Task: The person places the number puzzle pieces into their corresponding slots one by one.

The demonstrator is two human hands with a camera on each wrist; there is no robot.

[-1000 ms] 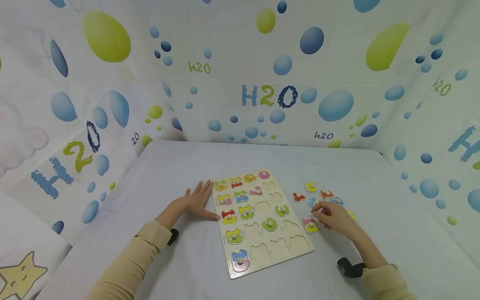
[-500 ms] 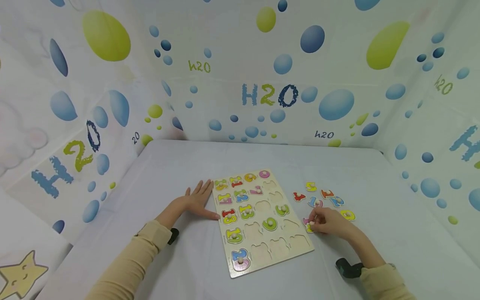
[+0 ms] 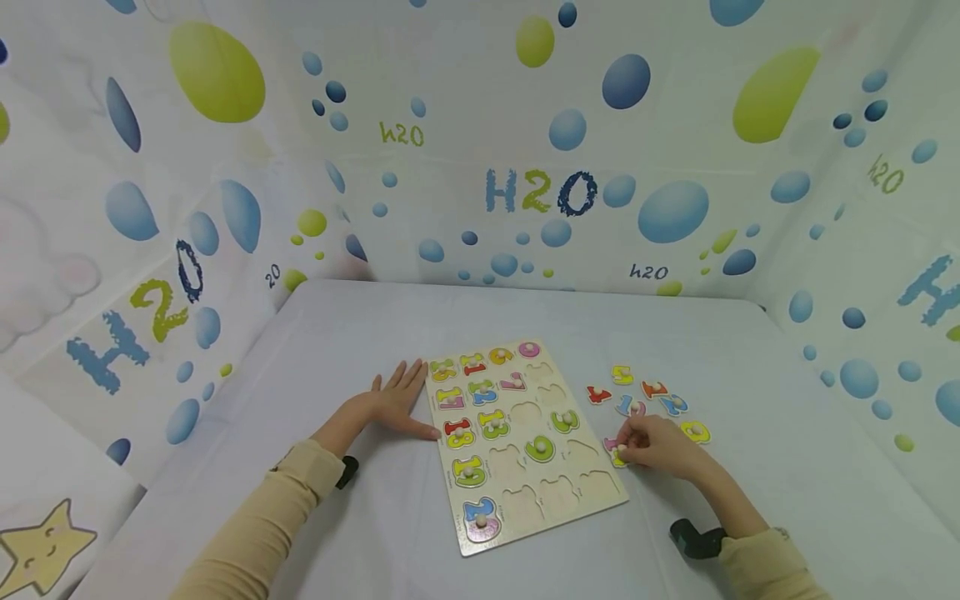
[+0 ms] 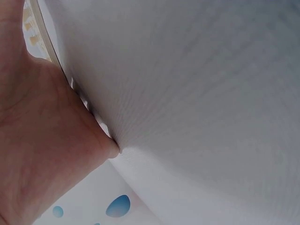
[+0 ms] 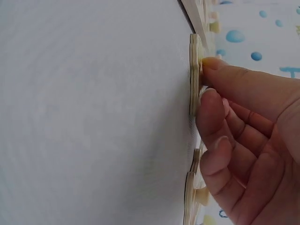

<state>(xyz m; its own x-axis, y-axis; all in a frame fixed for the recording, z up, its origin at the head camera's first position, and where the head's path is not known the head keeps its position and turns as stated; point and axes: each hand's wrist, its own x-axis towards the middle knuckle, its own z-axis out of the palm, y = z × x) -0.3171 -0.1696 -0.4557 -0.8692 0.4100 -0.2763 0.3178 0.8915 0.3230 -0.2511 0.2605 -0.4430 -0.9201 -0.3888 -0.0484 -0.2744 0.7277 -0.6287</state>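
Note:
A wooden number puzzle board lies tilted on the table, with several knobbed number pieces in it and several bare recesses. Along its left edge rests my left hand, palm down with fingers straight, fingertips and thumb at the board's side. My right hand is at the board's right edge. Its thumb and index finger pinch the knob of a pink-and-yellow number piece, partly hidden by the fingers. In the right wrist view this piece shows edge-on, close over the white cloth; the other fingers are curled.
Beyond my right hand lie loose number pieces: a yellow five, a red four, an orange-red one, a blue piece, a blue-and-pink piece and a yellow piece. Printed curtains enclose the table.
My right hand has moved down and toward me from beside the blue-and-pink piece to the pink-and-yellow piece, and now pinches its knob. The left hand and board have stayed put.

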